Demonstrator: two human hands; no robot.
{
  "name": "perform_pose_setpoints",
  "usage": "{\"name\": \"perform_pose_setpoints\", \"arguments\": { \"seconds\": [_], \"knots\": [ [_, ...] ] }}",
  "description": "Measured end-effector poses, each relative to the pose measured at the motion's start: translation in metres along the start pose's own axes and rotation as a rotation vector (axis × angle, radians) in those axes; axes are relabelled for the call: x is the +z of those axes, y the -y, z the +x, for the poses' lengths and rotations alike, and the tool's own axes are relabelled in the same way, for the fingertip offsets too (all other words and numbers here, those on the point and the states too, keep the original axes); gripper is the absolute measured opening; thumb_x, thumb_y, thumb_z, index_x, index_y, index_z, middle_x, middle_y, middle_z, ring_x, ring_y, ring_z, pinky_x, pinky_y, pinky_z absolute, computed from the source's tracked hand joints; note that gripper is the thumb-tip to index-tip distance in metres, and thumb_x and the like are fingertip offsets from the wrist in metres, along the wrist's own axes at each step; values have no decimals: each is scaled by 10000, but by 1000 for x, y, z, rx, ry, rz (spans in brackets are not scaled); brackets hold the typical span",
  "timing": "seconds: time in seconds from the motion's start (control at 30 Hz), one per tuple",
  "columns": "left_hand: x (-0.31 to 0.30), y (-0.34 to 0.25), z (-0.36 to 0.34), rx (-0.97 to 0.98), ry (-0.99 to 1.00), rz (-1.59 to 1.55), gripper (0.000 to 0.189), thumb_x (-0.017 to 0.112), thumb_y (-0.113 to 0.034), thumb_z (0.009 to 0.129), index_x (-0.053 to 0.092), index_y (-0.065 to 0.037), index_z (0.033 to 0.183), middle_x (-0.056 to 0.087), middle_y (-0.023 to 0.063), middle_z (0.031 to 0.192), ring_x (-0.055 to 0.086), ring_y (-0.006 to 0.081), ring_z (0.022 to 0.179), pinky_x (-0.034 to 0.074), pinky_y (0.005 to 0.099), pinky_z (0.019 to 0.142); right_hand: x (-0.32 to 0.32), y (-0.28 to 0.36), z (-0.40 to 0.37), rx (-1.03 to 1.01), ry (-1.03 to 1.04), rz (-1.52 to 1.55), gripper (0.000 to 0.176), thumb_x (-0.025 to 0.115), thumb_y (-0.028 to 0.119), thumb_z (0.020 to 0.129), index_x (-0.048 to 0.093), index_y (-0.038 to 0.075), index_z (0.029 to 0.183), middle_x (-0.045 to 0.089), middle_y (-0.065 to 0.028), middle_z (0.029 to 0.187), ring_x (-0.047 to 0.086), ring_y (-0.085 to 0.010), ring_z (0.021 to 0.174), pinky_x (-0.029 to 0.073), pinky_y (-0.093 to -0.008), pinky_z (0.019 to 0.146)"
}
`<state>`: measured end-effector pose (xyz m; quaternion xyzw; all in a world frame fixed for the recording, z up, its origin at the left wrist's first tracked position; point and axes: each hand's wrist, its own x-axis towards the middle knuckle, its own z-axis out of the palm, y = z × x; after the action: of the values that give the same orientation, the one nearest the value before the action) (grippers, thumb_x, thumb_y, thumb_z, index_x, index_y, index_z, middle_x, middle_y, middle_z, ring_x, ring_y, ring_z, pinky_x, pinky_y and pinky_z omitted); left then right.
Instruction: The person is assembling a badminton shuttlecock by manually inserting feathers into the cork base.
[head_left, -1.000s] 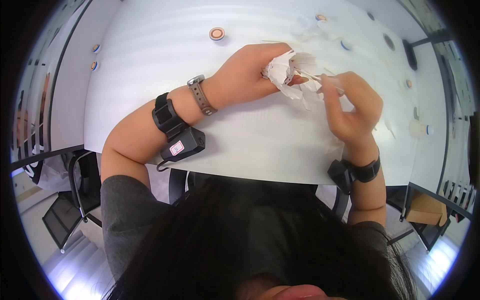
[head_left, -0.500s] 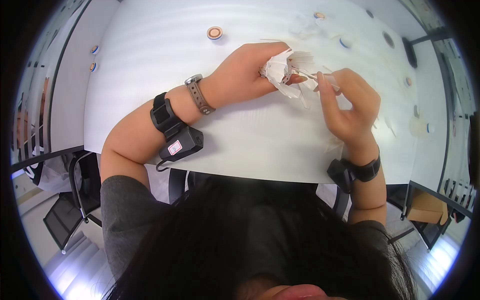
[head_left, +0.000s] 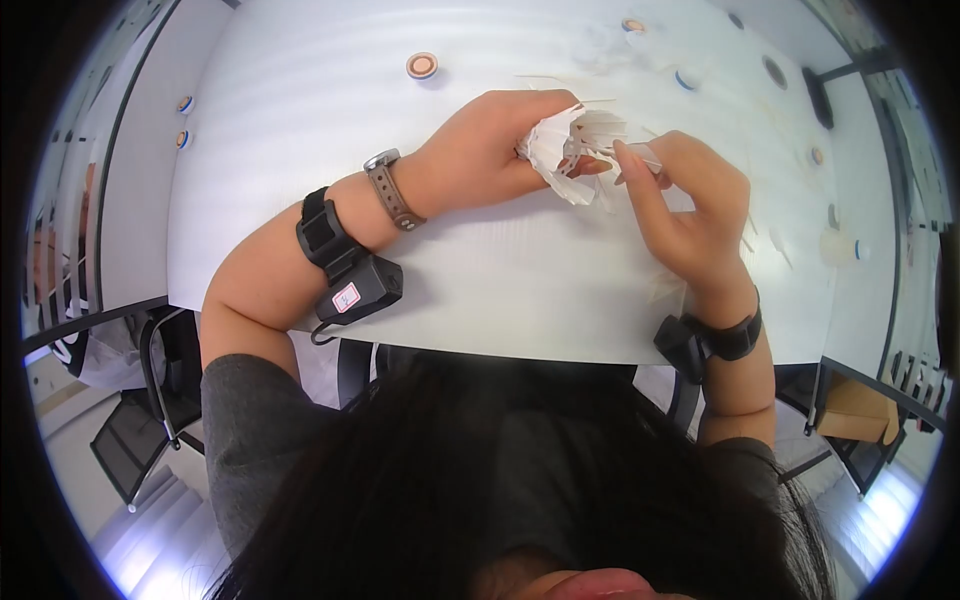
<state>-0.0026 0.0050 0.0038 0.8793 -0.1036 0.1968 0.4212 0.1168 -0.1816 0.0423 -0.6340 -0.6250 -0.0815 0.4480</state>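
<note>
Your left hand (head_left: 480,150) gripped the shuttlecock (head_left: 558,148) and your right hand (head_left: 695,215) pinched one feather (head_left: 600,151); a harder squeeze could have crushed its vanes.

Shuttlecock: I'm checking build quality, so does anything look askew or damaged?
Yes. The shuttlecock in the left hand looks ragged: its feathers splay unevenly rather than forming a neat cone, and the right hand pinches one quill sticking out sideways. Loose feathers litter the table.
</note>
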Motion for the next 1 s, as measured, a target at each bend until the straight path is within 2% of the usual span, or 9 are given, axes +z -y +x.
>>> {"name": "perform_pose_setpoints", "arguments": {
  "seconds": [0.3,0.6,1.0],
  "knots": [
    [3,3,-1,39,-15,-5,303,804,-175,831,628,-41,1038,681,80,891,649,209,730,513,301,662,4,-3,-4,67,45,44,64,727,15,821,685,5,773,557,-58,593,497,-153,498,371,-268,467],
    [0,3,-2,-33,95,10,312,799,-199,840,630,-40,1049,675,69,914,659,199,777,526,304,706,8,-2,-6,78,40,93,78,717,12,818,679,18,750,556,-53,596,493,-153,492,364,-270,465],
    [1,3,-1,-11,58,-24,325,798,-198,844,628,-42,1072,670,63,944,653,188,790,528,295,711,10,-2,-7,76,37,97,115,708,15,824,664,39,720,544,-51,591,496,-159,492,360,-279,460]
  ]
}}
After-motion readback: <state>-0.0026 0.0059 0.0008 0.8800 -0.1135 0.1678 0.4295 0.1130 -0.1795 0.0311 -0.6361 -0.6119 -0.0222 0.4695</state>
